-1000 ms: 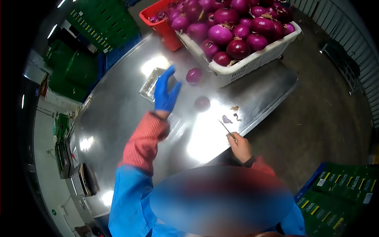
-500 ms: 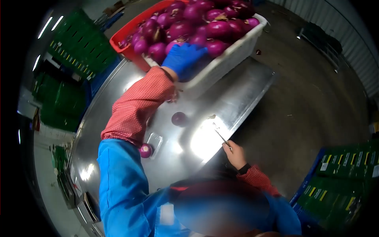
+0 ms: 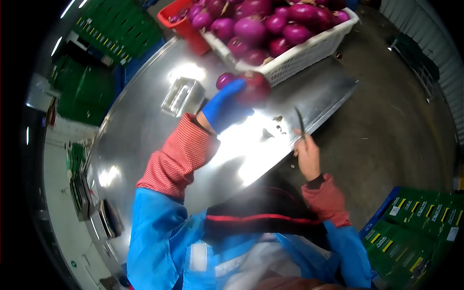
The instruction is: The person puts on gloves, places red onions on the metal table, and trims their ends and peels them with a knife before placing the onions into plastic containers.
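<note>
My left hand [image 3: 226, 107], in a blue glove, is closed round a large red onion [image 3: 255, 89], blurred by motion, just in front of the crate. A smaller red onion [image 3: 225, 80] lies on the metal table beside it. My bare right hand [image 3: 308, 153] grips a small knife [image 3: 300, 120] over the table's right edge, its blade pointing away from me. Dark scraps [image 3: 278, 126] lie on the table between my hands. A white plastic crate [image 3: 309, 59] heaped with red onions stands at the far end.
A red crate [image 3: 192, 38] with onions adjoins the white one. A clear plastic tray [image 3: 181, 98] sits on the steel table [image 3: 140, 130]. Stacked green crates [image 3: 121, 29] stand at the back left, and more green crates [image 3: 411, 232] at the lower right.
My left hand has come back from the heaped onions and now holds one over the table. The right hand with the knife has moved forward. The camera view has shifted.
</note>
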The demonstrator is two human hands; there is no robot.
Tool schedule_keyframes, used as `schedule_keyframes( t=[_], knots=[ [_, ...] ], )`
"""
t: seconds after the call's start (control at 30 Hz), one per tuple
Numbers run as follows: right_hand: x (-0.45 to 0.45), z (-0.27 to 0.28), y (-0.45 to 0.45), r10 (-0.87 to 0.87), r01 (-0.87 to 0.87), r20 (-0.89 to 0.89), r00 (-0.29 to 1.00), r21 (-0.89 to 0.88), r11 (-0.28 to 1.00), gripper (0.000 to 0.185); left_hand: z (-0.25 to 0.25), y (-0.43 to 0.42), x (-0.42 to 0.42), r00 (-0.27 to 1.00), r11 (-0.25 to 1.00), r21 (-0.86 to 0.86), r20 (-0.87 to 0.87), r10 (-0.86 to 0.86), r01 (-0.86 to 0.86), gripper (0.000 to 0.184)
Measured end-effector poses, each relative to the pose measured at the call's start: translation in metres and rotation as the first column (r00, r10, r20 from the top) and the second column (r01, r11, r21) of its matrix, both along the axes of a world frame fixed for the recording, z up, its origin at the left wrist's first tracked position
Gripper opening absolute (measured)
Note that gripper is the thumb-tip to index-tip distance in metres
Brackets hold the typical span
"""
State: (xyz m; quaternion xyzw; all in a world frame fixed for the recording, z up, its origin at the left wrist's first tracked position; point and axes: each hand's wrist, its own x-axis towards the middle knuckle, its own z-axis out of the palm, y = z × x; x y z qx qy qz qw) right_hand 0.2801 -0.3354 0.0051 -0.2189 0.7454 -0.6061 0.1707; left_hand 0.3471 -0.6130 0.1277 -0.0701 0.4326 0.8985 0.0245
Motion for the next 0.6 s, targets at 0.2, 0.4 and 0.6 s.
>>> schedule_keyframes(
  t=[0.2, 0.4, 0.6],
  knots=[
    [0.014, 0.09, -0.02, 0.166, -0.091, -0.695, 0.7, 0.144, 0.985, 0.029, -0.02, 0.044, 0.057, 0.987, 0.849, -0.525, -0.156, -0.027, -0.06, 0.064],
    [0.025, 0.095, -0.035, 0.256, -0.042, -0.861, 0.44, 0.266, 0.963, 0.026, -0.045, 0.068, 0.085, 0.977, 0.918, -0.341, -0.005, 0.212, -0.201, 0.062],
    [0.026, 0.082, -0.034, 0.249, 0.011, -0.887, 0.389, 0.275, 0.961, 0.021, -0.036, 0.08, 0.09, 0.984, 0.908, -0.387, 0.005, 0.179, -0.163, 0.066]
  ],
)
